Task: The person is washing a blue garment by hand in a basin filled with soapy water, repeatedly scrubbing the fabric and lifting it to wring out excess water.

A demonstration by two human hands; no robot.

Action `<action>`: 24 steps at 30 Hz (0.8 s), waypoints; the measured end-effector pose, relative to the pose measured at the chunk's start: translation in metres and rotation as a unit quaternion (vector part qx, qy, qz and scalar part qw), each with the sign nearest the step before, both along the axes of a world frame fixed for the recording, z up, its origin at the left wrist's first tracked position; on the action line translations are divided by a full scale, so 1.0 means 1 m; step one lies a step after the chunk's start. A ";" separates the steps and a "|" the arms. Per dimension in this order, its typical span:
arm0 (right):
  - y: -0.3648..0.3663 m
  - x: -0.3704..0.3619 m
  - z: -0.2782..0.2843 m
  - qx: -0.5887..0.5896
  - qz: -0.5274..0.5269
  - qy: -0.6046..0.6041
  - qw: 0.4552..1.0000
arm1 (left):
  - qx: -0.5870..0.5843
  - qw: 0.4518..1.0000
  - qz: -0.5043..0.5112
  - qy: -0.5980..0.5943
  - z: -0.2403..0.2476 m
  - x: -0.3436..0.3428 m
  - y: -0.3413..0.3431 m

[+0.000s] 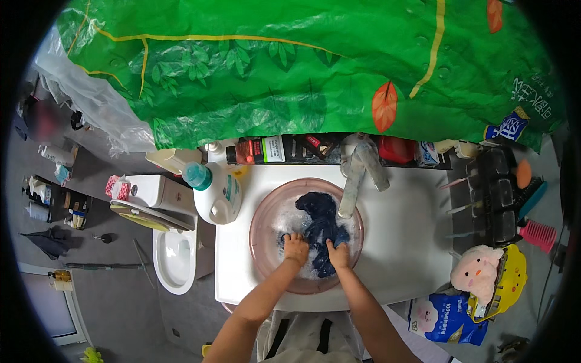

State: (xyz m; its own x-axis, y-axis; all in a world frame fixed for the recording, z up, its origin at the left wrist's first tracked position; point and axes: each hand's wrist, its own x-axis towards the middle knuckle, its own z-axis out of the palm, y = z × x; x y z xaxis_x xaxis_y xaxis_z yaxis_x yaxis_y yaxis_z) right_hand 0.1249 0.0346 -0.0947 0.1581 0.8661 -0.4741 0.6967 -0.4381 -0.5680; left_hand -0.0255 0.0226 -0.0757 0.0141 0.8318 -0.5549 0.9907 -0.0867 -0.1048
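A wet navy-blue cloth (pixel 318 219) lies bunched in a translucent pink basin (pixel 259 254) with white suds and water around it. My left hand (pixel 296 248) is at the cloth's left side, its fingers curled over a fold among the suds. On the other side, my right hand (pixel 339 255) grips the cloth's lower right part, the thumb on top and the other fingers mostly hidden. The cloth looks like a garment, but its kind does not show. Above the basin's far right rim reaches a metal faucet (pixel 351 192).
The basin stands in a white sink (pixel 408 242). A white detergent bottle (pixel 216 196) with a teal cap is at its left, beyond which is a toilet (pixel 175 260). A green plastic sheet (pixel 254 78) hangs at the far side. Brushes, a pink plush and a blue bag (pixel 445 317) sit right.
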 end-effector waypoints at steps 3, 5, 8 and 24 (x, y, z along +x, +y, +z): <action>0.007 0.021 -0.008 0.066 -0.005 0.039 0.997 | 0.000 0.981 0.168 -0.098 0.024 -0.008 0.024; 0.005 0.045 -0.057 0.078 -0.153 0.123 0.977 | 0.114 0.914 0.303 -0.243 0.031 0.007 0.035; 0.009 -0.022 0.043 -0.232 -0.352 0.426 0.800 | 0.288 0.755 0.346 -0.477 -0.008 -0.011 0.005; -0.004 -0.023 0.031 -0.186 -0.262 0.616 0.719 | 0.507 0.779 0.186 -0.320 0.079 0.023 0.011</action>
State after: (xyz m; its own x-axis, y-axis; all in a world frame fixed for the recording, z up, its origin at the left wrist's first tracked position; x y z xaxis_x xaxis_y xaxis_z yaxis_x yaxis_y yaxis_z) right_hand 0.1022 0.0303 -0.0638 -0.3218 0.6175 -0.7177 -0.5514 -0.7384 -0.3881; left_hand -0.0023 0.0338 0.0032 -0.3288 0.8504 0.4108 0.8049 0.0247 0.5929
